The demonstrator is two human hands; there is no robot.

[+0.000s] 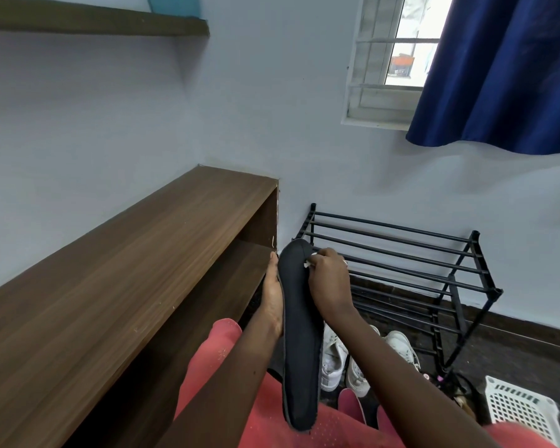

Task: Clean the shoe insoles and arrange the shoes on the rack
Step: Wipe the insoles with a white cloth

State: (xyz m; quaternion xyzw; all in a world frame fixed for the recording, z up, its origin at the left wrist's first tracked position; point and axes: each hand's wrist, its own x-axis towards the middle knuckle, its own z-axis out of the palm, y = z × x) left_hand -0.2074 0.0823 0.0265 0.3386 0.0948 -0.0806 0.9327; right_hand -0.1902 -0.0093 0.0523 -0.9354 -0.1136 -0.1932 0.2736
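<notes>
The dark floor point(514, 344) carries a black bar rack point(401, 244) standing against the wall, a pair of white sneakers point(333, 360) just in front of it, and a white perforated basket point(518, 405) at the right; a wooden shelf unit point(126, 253) stands left of the rack

The person wears a coral-pink garment of soft cloth point(207, 376) that covers the lap and the left knee as far as the view shows. The cloth is sprinkled with tiny pale dots, clearest low in the middle of the view. A small pale star-like motif sits on it just below the left knee. It lies in broad, smooth folds. A blurred patch of the same coral-pink cloth point(518, 431) shows at the bottom right edge. The left forearm point(227, 383) and the right forearm point(417, 373) are bare along all their visible length. The left hand point(274, 302) and the right hand point(328, 282) are bare too.
</notes>
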